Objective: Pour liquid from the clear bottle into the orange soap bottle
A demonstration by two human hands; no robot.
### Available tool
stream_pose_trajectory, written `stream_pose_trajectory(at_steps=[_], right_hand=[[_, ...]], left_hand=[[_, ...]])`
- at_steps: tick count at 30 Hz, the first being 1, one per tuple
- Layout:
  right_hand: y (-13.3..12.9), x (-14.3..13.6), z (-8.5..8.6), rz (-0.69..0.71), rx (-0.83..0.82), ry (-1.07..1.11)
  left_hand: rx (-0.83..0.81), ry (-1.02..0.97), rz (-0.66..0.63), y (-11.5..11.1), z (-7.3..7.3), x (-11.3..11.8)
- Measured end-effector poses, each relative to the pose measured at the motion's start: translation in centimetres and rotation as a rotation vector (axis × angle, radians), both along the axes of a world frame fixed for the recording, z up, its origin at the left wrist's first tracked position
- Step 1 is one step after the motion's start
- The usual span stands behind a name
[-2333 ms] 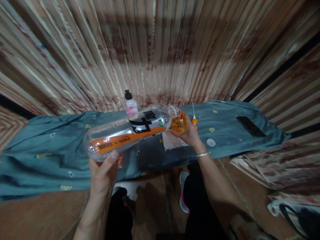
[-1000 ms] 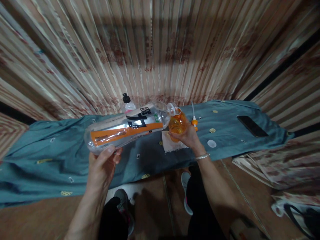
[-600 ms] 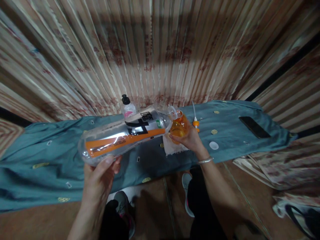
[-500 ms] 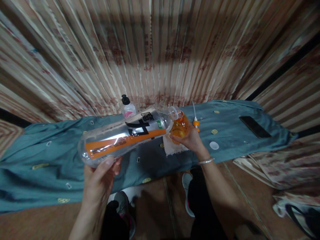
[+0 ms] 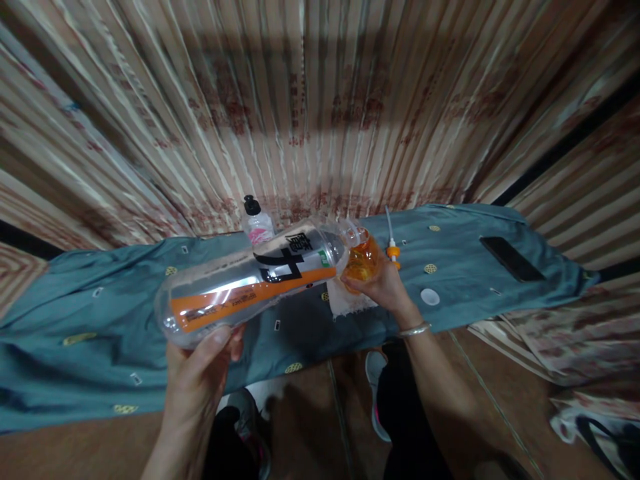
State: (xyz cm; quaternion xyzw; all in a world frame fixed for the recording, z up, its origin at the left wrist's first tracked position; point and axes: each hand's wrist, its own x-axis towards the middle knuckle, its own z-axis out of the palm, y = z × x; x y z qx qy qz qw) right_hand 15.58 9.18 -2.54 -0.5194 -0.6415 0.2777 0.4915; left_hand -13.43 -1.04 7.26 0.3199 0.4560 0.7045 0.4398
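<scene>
A large clear bottle [image 5: 250, 287] with an orange and silver label lies tilted across the view, its base held by my left hand [image 5: 205, 357]. Its mouth points right and sits at the opening of an orange bottle [image 5: 361, 263]. My right hand [image 5: 387, 287] is wrapped round that orange bottle, above a pale cloth [image 5: 345, 300]. An orange and white pump top [image 5: 393, 253] with a clear tube lies just right of the orange bottle. Behind the large bottle stands a small clear bottle [image 5: 259, 227] with a black cap.
A green patterned cloth [image 5: 295, 343] covers the long narrow table. A white round cap [image 5: 429, 297] and a dark phone [image 5: 513, 259] lie on its right part. Striped curtains [image 5: 300, 100] hang behind. On the floor at lower right is a bag [image 5: 595, 433].
The whole view has shifted slightly, with things a little lower. Both hands keep their holds, and the large bottle remains tilted at the orange bottle's opening.
</scene>
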Motion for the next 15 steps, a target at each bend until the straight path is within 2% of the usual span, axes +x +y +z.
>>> stream_pose_trajectory(at_steps=[6,15], right_hand=[[0.0,0.0,-0.1,-0.019,-0.009,0.032],[-0.4,0.5,0.8,-0.073,0.027,-0.025]], left_hand=[[0.019,0.021,-0.02,0.0,-0.2,-0.2],[-0.003,-0.012,-0.03,-0.2,-0.8,-0.7]])
